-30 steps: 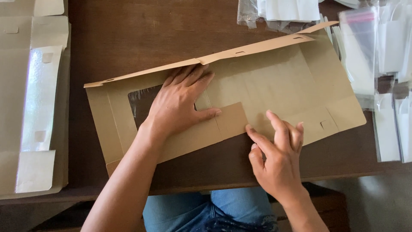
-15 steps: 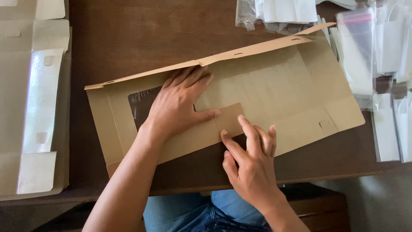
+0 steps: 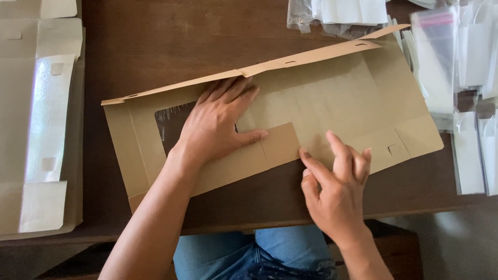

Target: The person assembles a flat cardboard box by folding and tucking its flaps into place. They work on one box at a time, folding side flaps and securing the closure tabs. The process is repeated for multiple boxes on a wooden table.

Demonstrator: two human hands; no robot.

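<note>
Flat brown cardboard box blank with a clear window (image 3: 332,103), spread on the dark wooden tabletop (image 3: 155,41), mid-fold: left hand (image 3: 218,127) open, pressing flat; right hand (image 3: 337,186) open, fingertips on near edge; lifting that flap likely next.

We see a flat brown cardboard box blank (image 3: 332,103) with a clear window lying mid-table, pale unfolded window boxes (image 3: 39,124) stacked at left, and clear plastic bags (image 3: 469,78) piled at right.
</note>
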